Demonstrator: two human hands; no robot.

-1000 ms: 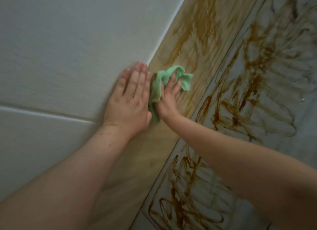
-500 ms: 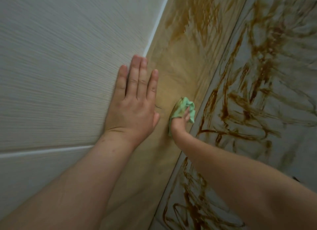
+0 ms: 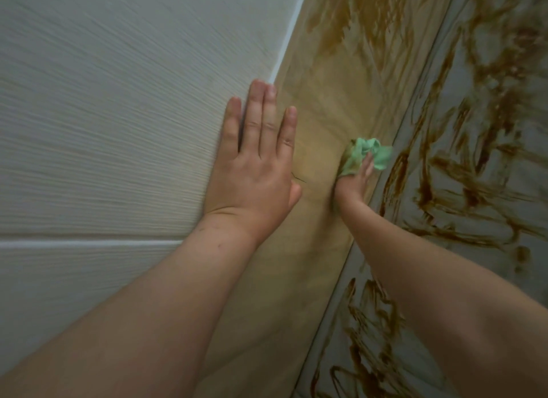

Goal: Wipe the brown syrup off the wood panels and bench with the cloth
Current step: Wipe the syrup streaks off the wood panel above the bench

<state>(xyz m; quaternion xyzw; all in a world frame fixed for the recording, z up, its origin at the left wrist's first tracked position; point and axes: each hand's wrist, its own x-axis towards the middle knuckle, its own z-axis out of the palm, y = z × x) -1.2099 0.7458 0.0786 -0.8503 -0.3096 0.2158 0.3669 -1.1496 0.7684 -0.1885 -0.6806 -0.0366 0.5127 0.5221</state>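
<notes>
Since half a second ago the cloth [image 3: 367, 156] and the right hand [image 3: 354, 184] have slid up and rightward across the tan wood panel [image 3: 323, 107], closer to the grey surface [image 3: 486, 234]. The left hand [image 3: 258, 172] stays flat.

Head view: the right hand holds the crumpled green cloth pressed to the tan panel, one finger lying along it and the others hidden in the folds. The cloth sits just beside the dark seam dividing tan from grey. The left hand lies spread with straight fingers, straddling the edge where the white panel [image 3: 118, 115] meets tan, its longest fingertips at the thin white trim strip [image 3: 292, 29]. A bare band of tan separates it from the cloth. Both forearms cross the lower frame, the right one covering part of the grey surface.

Brown syrup [image 3: 430, 196] runs in thick looping streaks over the grey, and in fainter brushed smears on the tan above the cloth. Around and below the cloth the tan looks smooth and matte. The white panel shows fine horizontal grain and a pale joint line [image 3: 89, 244].
</notes>
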